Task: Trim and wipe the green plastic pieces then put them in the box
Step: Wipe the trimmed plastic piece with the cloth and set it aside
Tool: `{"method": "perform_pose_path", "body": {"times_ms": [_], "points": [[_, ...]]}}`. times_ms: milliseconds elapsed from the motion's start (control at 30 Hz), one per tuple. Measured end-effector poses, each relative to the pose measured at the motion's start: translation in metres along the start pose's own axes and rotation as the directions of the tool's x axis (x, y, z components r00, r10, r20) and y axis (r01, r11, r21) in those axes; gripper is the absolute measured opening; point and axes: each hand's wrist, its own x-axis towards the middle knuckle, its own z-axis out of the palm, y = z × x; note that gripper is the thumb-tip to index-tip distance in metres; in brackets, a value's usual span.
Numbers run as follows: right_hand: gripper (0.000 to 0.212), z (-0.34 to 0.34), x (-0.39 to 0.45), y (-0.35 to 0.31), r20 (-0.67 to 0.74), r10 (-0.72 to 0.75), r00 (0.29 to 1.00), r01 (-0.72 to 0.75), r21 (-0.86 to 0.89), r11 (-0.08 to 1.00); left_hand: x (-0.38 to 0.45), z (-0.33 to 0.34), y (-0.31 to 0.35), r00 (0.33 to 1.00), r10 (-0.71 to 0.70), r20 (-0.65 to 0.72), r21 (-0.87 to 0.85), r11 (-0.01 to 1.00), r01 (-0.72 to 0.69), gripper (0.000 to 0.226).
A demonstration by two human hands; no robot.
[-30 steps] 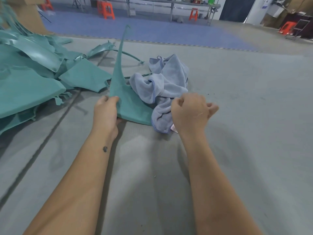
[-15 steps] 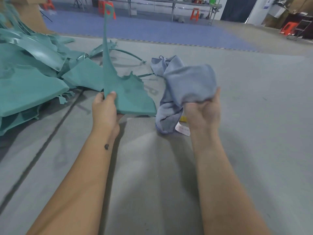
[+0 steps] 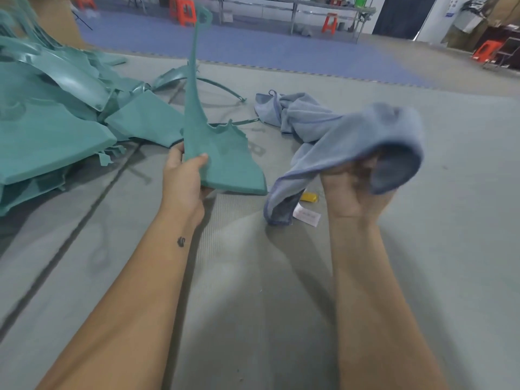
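My left hand (image 3: 184, 175) grips a green plastic piece (image 3: 222, 159) by its lower left corner, thumb on its face. The piece is broad at the bottom with a jagged upper edge and a long thin spike rising to a looped tip. It is lifted off the grey mat. My right hand (image 3: 354, 190), palm toward me, holds a bunched part of a blue-grey cloth (image 3: 351, 133) raised to the right of the piece. The cloth's far part lies on the mat and one end hangs down. A pile of green plastic pieces (image 3: 53, 119) lies at the left.
A small yellow object (image 3: 309, 196) and a white label (image 3: 306, 218) lie on the grey mat (image 3: 281, 277) under the cloth. A cardboard box (image 3: 56, 18) stands behind the pile. Far back are orange stools (image 3: 185, 9) and a long metal table (image 3: 295, 4).
My right hand picked up the cloth from the mat, turned palm-up and raised it. My left hand lifted the green piece and tilted it upright.
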Motion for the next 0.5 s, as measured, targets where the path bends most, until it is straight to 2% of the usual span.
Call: {"method": "perform_pose_path", "body": {"times_ms": [33, 67, 100, 133, 200, 267, 300, 400, 467, 500], "points": [[0.016, 0.006, -0.004, -0.002, 0.050, -0.048, 0.998, 0.048, -0.008, 0.999, -0.002, 0.001, 0.001, 0.999, -0.020, 0.042, -0.038, 0.999, 0.021, 0.035], [0.005, 0.016, -0.006, 0.002, 0.119, -0.141, 0.983, 0.165, -0.224, 0.961, -0.004, 0.001, 0.002, 0.995, -0.050, 0.089, -0.078, 0.995, 0.057, 0.039], [0.012, 0.027, -0.013, 0.008, 0.190, -0.173, 0.966, 0.240, -0.423, 0.874, -0.006, 0.001, 0.003, 0.986, -0.089, 0.139, -0.115, 0.988, 0.105, 0.039], [0.011, 0.033, -0.017, 0.020, 0.257, -0.173, 0.951, 0.291, -0.553, 0.781, -0.007, 0.001, 0.005, 0.972, -0.134, 0.193, -0.150, 0.975, 0.164, 0.039], [0.009, 0.043, -0.031, 0.038, 0.393, -0.220, 0.893, 0.442, -0.671, 0.595, -0.011, 0.000, 0.007, 0.931, -0.204, 0.303, -0.221, 0.935, 0.277, 0.035], [0.013, 0.047, -0.044, 0.057, 0.609, -0.246, 0.754, 0.655, -0.668, 0.353, -0.014, -0.002, 0.009, 0.897, -0.217, 0.385, -0.292, 0.893, 0.342, 0.036], [0.013, 0.047, -0.047, 0.065, 0.689, -0.187, 0.700, 0.706, -0.627, 0.329, -0.015, -0.003, 0.010, 0.886, -0.211, 0.413, -0.323, 0.875, 0.359, 0.039], [0.016, 0.051, -0.056, 0.075, 0.786, -0.071, 0.615, 0.751, -0.556, 0.355, -0.015, -0.007, 0.013, 0.864, -0.197, 0.462, -0.370, 0.843, 0.390, 0.041], [0.028, 0.049, -0.055, 0.079, 0.846, -0.046, 0.531, 0.824, -0.503, 0.262, -0.014, -0.008, 0.013, 0.857, -0.233, 0.459, -0.347, 0.841, 0.414, 0.048], [0.032, 0.049, -0.055, 0.079, 0.862, -0.003, 0.508, 0.834, -0.491, 0.252, -0.013, -0.008, 0.013, 0.852, -0.257, 0.455, -0.336, 0.837, 0.432, 0.051]]}}
